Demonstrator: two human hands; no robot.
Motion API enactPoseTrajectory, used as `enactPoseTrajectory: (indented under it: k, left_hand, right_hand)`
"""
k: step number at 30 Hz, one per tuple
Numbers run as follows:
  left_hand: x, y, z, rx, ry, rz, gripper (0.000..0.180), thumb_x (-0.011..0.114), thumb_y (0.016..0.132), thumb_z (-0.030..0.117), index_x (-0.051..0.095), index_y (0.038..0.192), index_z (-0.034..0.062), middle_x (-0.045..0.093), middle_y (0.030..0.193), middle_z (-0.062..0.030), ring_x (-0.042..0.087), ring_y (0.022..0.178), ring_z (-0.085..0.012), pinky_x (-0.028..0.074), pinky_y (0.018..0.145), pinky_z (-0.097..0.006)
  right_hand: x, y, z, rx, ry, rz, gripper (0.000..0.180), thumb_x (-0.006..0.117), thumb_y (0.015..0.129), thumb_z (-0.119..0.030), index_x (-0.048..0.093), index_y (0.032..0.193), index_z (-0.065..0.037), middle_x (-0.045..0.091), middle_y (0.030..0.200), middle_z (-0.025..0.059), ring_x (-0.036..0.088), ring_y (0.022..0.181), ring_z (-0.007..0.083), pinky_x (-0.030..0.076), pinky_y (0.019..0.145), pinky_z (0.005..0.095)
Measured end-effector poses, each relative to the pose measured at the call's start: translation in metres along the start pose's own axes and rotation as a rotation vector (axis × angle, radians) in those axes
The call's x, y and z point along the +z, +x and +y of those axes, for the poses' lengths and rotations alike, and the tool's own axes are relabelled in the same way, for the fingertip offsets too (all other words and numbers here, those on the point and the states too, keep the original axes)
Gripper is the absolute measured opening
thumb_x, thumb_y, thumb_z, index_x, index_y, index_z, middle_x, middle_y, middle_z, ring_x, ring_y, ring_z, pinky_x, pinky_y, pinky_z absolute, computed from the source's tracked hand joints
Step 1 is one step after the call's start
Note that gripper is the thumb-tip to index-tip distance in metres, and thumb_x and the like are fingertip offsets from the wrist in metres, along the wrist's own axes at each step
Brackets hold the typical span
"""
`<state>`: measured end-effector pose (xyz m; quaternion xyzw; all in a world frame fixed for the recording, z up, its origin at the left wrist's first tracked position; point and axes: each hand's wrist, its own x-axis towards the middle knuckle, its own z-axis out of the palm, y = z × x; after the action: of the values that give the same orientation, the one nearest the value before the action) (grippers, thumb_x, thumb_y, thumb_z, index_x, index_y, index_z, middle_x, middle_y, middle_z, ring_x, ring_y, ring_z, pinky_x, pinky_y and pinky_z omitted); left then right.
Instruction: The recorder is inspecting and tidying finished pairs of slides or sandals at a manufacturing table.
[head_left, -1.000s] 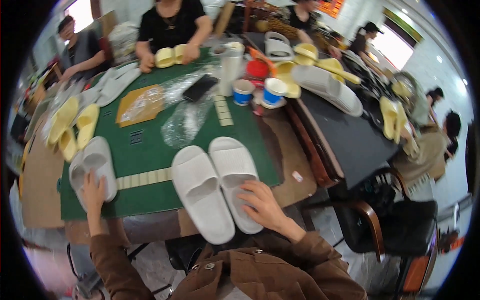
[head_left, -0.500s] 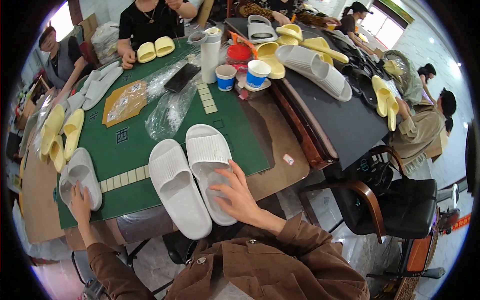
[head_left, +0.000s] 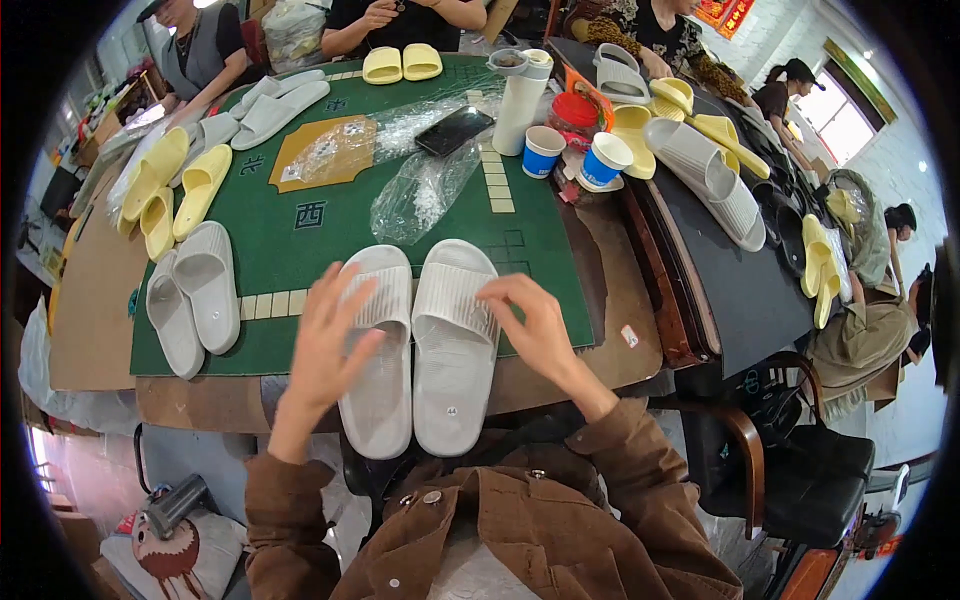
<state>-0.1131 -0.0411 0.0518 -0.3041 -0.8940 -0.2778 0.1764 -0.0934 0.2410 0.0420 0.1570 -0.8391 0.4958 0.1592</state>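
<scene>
A pair of light grey ribbed slides lies side by side at the near edge of the green mat [head_left: 350, 220]: the left slide [head_left: 375, 405] and the right slide [head_left: 448, 385]. My left hand [head_left: 325, 345] hovers over the outer side of the left slide, fingers spread and slightly blurred, holding nothing. Against the outer edge of the right slide's strap, or just above it, are the fingertips of my right hand [head_left: 535, 325]; its fingers are loosely bent and apart. Another grey pair [head_left: 212, 285] rests on the mat to the left.
Yellow slides [head_left: 203, 190] and more grey ones line the mat's left side. Beyond my slides are clear plastic wrap [head_left: 415, 200], a black phone [head_left: 455, 130], a white bottle [head_left: 522, 105] and paper cups [head_left: 541, 152]. A dark table [head_left: 690, 240] with more slides adjoins; people sit around.
My left hand has left the left-hand grey pair and come over beside the near pair. The two near slides now stand straighter and level. My view has shifted left.
</scene>
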Motion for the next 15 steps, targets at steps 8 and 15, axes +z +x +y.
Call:
enactPoseTrajectory:
  k: [8, 15]
  left_hand:
    - [0.05, 0.003, 0.037, 0.058, 0.149, -0.018, 0.055, 0.068, 0.078, 0.038, 0.054, 0.127, 0.017, 0.051, 0.131, -0.0077, 0.042, 0.125, -0.0359, 0.026, 0.105, -0.054]
    - [0.076, 0.004, 0.064, 0.004, 0.223, 0.04, 0.06, 0.074, 0.071, 0.019, 0.052, 0.126, 0.0109, 0.054, 0.123, -0.0079, 0.044, 0.122, -0.0379, 0.029, 0.103, -0.053]
  right_hand:
    - [0.026, 0.076, 0.038, 0.006, -0.058, -0.024, 0.014, 0.056, 0.086, -0.005, 0.066, 0.096, -0.001, 0.065, 0.092, 0.0126, 0.064, 0.083, 0.0258, 0.05, 0.071, 0.0336]
    - [0.04, 0.109, 0.064, 0.017, -0.207, -0.039, 0.017, 0.057, 0.082, -0.006, 0.066, 0.096, -0.005, 0.065, 0.087, 0.0125, 0.063, 0.083, 0.0313, 0.05, 0.073, 0.0406]
